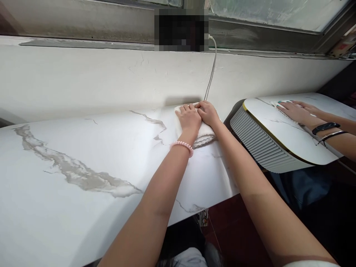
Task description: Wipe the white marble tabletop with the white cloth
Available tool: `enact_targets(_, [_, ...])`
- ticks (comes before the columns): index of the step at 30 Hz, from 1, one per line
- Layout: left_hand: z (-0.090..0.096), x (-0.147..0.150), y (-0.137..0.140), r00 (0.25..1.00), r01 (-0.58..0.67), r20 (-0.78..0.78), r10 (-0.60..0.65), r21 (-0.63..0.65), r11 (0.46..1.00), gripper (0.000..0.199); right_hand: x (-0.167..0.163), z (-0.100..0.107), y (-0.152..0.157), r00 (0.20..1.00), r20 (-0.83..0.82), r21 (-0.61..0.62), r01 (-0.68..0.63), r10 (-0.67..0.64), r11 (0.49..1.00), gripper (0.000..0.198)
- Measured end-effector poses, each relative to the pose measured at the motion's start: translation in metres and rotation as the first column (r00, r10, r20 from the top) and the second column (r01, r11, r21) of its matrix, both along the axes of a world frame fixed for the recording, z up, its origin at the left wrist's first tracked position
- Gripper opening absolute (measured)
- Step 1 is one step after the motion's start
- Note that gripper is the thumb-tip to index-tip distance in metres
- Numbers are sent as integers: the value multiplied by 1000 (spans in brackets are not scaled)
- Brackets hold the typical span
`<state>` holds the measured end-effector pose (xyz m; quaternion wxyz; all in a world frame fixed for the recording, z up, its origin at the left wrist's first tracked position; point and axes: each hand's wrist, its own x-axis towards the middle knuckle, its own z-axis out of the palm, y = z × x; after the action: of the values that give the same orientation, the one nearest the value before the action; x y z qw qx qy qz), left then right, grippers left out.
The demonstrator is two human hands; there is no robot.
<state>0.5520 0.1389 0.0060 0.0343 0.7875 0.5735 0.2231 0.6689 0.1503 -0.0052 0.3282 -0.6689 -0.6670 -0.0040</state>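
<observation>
A folded white cloth [205, 136] lies on the marble-patterned table surface [111, 148], close to the wall. My left hand [189, 118] presses down on the cloth's left part, fingers bent over it, with a pink coiled band around the wrist. Right beside it, touching, my right hand [208, 112] grips the cloth near its far edge with curled fingers. Both palms and the cloth beneath them are hidden.
A white cable [213, 66] runs down the wall behind my hands from a blurred dark object [180, 31]. At right, another person's hands [297, 111] rest on a white cloth atop a rounded cabinet [264, 137] with ribbed sides. A window frame [250, 31] spans the back.
</observation>
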Motion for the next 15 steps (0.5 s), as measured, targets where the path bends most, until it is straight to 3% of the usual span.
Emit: enact_targets(15, [6,-1,-72,995,102,26,-101,-34,994,33,1,-3,-81,995,-62,35,82,-80,996,24])
